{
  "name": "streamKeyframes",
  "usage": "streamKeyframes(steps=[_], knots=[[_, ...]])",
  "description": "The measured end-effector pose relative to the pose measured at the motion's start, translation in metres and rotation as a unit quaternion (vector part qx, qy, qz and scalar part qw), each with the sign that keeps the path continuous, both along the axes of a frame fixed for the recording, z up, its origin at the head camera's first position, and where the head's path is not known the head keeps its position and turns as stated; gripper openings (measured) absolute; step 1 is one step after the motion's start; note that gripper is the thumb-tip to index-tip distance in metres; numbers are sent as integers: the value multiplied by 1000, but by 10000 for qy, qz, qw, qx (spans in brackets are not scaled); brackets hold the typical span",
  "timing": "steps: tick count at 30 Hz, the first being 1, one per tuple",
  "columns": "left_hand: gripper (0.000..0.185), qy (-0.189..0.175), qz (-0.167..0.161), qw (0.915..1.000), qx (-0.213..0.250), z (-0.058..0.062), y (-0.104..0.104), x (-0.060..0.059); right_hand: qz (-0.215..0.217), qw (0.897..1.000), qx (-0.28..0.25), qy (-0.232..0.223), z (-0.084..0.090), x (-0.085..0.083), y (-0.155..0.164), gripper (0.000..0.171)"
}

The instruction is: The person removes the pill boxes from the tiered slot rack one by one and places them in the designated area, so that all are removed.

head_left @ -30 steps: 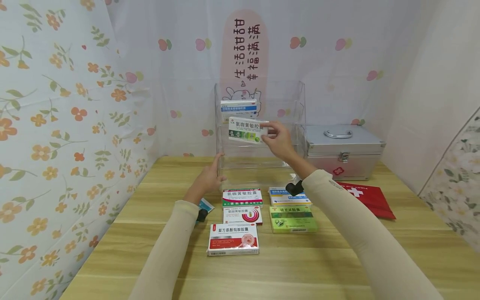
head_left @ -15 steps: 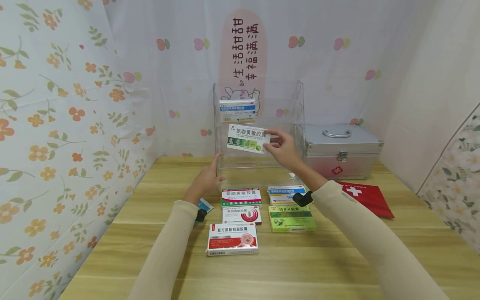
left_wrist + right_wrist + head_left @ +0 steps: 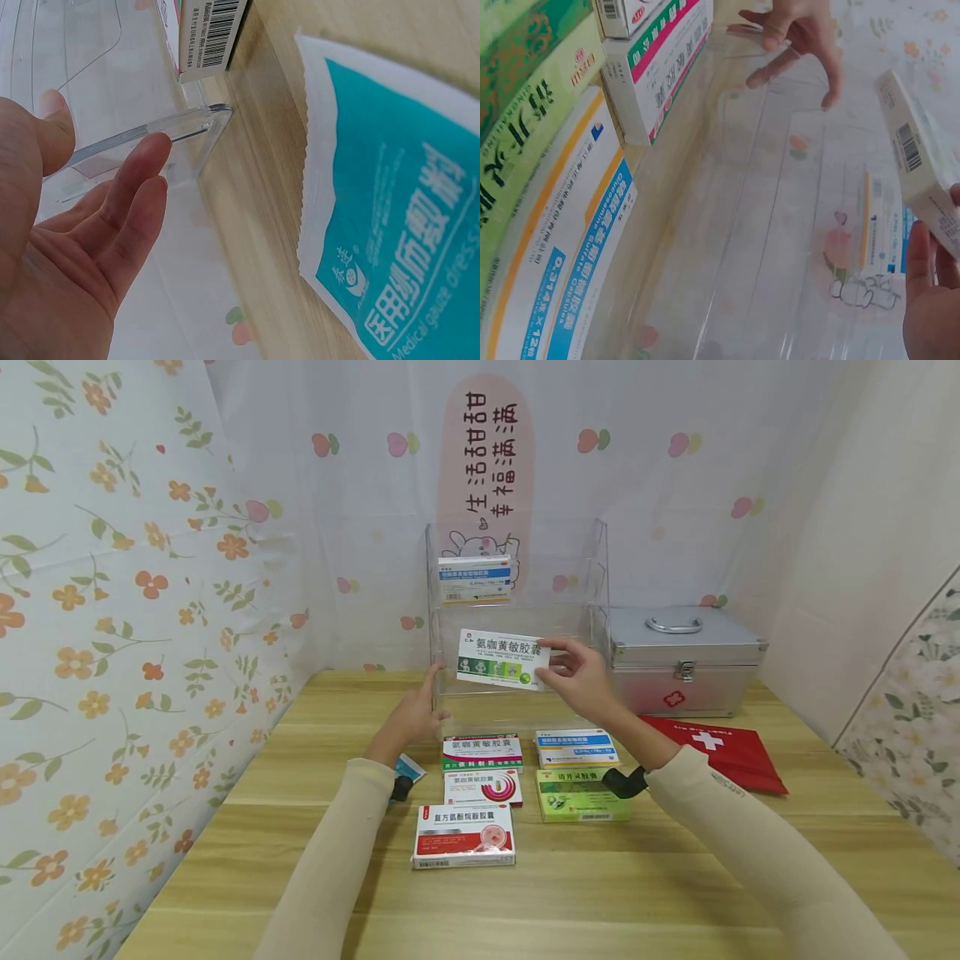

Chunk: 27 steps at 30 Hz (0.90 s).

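My right hand (image 3: 579, 678) pinches a white medicine box with a green band (image 3: 502, 659) by its right end, holding it in front of the lower tier of a clear acrylic shelf rack (image 3: 596, 578). In the right wrist view the box (image 3: 917, 166) shows edge-on above my fingers (image 3: 922, 259). My left hand (image 3: 417, 713) rests with straight fingers against the rack's lower left corner (image 3: 196, 126), thumb and fingers (image 3: 139, 169) on the clear plastic. A blue and white box (image 3: 475, 579) stands on the top tier.
Several medicine boxes lie on the wooden table (image 3: 585, 893) before the rack: red-white (image 3: 464, 836), green (image 3: 581, 794), blue-white (image 3: 574, 747). A teal dressing packet (image 3: 397, 217) lies by my left wrist. A metal first-aid case (image 3: 682, 657) and red pouch (image 3: 718, 752) are at the right.
My right hand has lowered the white and green box from the middle tier's height down toward the lower tier, and slightly toward me. The left hand has stayed on the rack.
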State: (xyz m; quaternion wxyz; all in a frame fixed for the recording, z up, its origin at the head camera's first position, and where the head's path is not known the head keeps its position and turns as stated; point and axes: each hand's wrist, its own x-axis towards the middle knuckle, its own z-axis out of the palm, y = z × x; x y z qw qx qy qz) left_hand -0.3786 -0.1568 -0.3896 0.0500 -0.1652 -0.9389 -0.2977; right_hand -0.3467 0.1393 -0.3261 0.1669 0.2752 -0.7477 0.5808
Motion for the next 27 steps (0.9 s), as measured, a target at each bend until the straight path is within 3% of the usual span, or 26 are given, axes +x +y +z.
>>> streamKeyframes(steps=[27], knots=[[86, -145, -2, 9999, 63, 0, 0, 0, -321, 9969, 413, -591, -16, 51, 28, 41]])
